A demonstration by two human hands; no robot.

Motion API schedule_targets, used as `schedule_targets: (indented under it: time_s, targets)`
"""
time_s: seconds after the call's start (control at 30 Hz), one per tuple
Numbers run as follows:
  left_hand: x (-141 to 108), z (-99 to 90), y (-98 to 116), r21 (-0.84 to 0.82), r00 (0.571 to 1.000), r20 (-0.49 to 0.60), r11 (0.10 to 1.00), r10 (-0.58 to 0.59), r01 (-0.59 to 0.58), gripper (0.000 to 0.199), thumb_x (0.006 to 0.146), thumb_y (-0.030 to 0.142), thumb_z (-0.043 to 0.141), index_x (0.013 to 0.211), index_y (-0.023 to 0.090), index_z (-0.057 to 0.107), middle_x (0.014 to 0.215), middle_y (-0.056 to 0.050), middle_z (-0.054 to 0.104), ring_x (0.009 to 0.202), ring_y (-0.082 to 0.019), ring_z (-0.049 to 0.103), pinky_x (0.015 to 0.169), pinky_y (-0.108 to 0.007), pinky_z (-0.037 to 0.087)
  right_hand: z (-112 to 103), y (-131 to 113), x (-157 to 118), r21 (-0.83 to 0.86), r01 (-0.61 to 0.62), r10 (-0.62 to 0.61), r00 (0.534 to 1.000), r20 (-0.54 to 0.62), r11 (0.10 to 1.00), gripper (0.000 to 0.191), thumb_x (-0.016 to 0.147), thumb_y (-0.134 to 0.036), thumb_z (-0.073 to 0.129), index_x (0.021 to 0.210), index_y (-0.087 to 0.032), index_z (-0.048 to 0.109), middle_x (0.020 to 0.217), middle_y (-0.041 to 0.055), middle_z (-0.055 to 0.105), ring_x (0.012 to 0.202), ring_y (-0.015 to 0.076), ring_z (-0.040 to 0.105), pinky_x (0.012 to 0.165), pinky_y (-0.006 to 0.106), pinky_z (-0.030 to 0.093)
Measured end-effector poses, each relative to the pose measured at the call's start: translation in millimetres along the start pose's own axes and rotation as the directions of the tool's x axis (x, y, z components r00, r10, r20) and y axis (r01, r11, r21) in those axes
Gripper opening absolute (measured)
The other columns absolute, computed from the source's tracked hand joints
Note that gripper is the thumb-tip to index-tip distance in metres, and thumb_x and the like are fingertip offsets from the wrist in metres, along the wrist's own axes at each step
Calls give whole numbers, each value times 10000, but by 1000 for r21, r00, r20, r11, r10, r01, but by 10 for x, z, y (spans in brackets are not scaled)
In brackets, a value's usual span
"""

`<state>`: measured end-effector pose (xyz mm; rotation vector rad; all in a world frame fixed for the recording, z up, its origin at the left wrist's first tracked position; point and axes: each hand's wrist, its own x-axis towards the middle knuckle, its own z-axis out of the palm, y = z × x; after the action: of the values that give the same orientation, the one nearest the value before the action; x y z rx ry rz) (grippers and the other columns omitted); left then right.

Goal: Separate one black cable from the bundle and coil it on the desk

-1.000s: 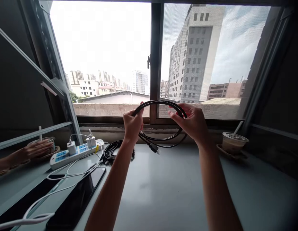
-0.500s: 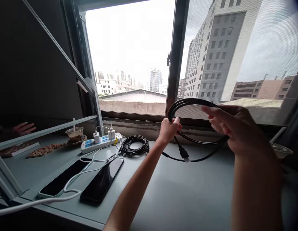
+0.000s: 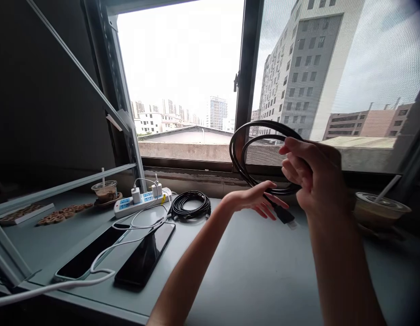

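Note:
A looped black cable (image 3: pixel 234 151) hangs in the air before the window, its loops held at the right by my right hand (image 3: pixel 307 167), whose fingers are curled closed on them. Under the loops, my left hand (image 3: pixel 255 199) has its fingers spread, palm partly upward, with the cable's lower part passing over it near the thumb. A black connector (image 3: pixel 283 214) with a clear cap dangles just right of my left fingertips. On the desk lies another coiled black cable (image 3: pixel 172 208), left of my left wrist.
Two phones (image 3: pixel 142 258) lie on the grey desk (image 3: pixel 257 280) at left, crossed by white cables. Behind them are a power strip (image 3: pixel 123 207) with chargers, a cup (image 3: pixel 106 192) and brown pieces (image 3: pixel 62 213). Another cup (image 3: pixel 381 208) stands at right. A metal frame (image 3: pixel 130 136) rises at left.
My left hand has opened from its grip on the loops and moved lower and right. My right hand has shifted left and closed round the loops. The connector has swung right, and the loops sit higher.

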<state>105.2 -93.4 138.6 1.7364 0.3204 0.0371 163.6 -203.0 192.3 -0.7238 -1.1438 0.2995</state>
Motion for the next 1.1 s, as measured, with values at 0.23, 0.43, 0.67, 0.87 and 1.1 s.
schedule_targets:
  time_s: [0.23,0.43,0.67,0.87,1.1]
  targets:
    - [19,-87,25,-95,778,-529,887,339,-451,273,858,333,430,856,146,629,872,-69,681,818,-162,629,745,-260,458,-97,161,154,281,-91,126,986,-109,956,208,665,-327,643,534,-209,531,302,-102,216,298,32,132,352,228,106]
    - [-114,-244,92,-64,507,-728,691,461,-720,184,898,242,391,756,163,475,518,41,530,583,-118,630,641,-236,474,-258,556,353,111,-145,163,972,-167,983,310,656,-437,672,785,-180,557,457,-99,374,376,37,358,378,185,289]
    - [-398,-270,199,125,399,-780,745,482,-655,144,879,164,395,820,148,525,445,87,363,295,-33,362,302,-153,219,-196,501,274,-252,-28,15,999,-52,967,330,634,-400,714,766,-199,488,522,-71,465,378,58,409,320,183,277]
    - [-464,-190,263,-63,445,-791,669,420,-741,138,853,113,405,883,126,540,456,92,324,298,-11,249,296,-146,147,-174,414,237,-262,0,-37,990,-135,965,500,643,-437,712,1054,-240,505,643,-49,520,427,65,458,341,177,329]
    - [-477,-208,258,-194,565,-724,669,396,-718,130,830,155,488,901,128,593,444,101,263,305,-9,214,308,-156,128,-203,421,241,-224,5,-41,987,-156,975,436,691,-431,677,1080,-257,587,694,-25,495,395,32,395,281,147,298]
